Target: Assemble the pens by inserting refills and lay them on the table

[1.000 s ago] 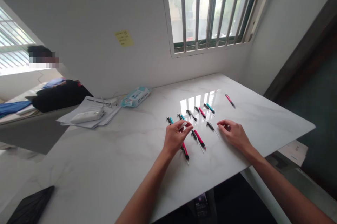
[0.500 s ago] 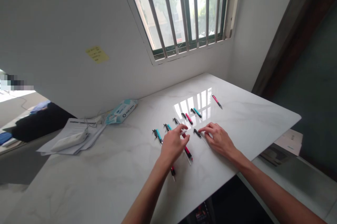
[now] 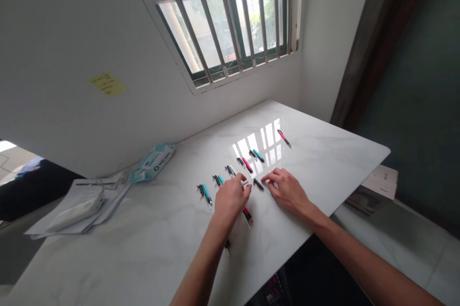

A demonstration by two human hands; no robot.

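**Pen layout on the counter: both hands at the centre group**

Step in hand, as judged: arranging or picking among the pens laid on the white marble counter (image 3: 323,162). The rig instruction bars naming a goal, so only the layout is given.

Left hand (image 3: 230,198): lies over the middle of the pen group, fingers curled downward. A small white piece shows at its fingertips; whether the grip is clenched on it cannot be told. A red pen (image 3: 247,213) emerges from under the hand at 5 o'clock, touching or just beside the palm edge.

Right hand (image 3: 287,191): rests flat on the counter, fingers extended toward 10 o'clock, grip released. A black pen (image 3: 258,184) lies just beside its fingertips, at 9 o'clock from the hand.

Other pens: a teal pen (image 3: 206,192) at 9 o'clock of the left hand; a row at 12 o'clock including a red pen in the row (image 3: 247,164) and a teal pen in the row (image 3: 258,155); a lone red pen (image 3: 283,137) well apart at 1 o'clock.

Any next move calls for a fine pinch along a pen barrel, judged from their thin form.

At 9 o'clock on the counter: a wipes pack (image 3: 153,163) and papers (image 3: 77,203).
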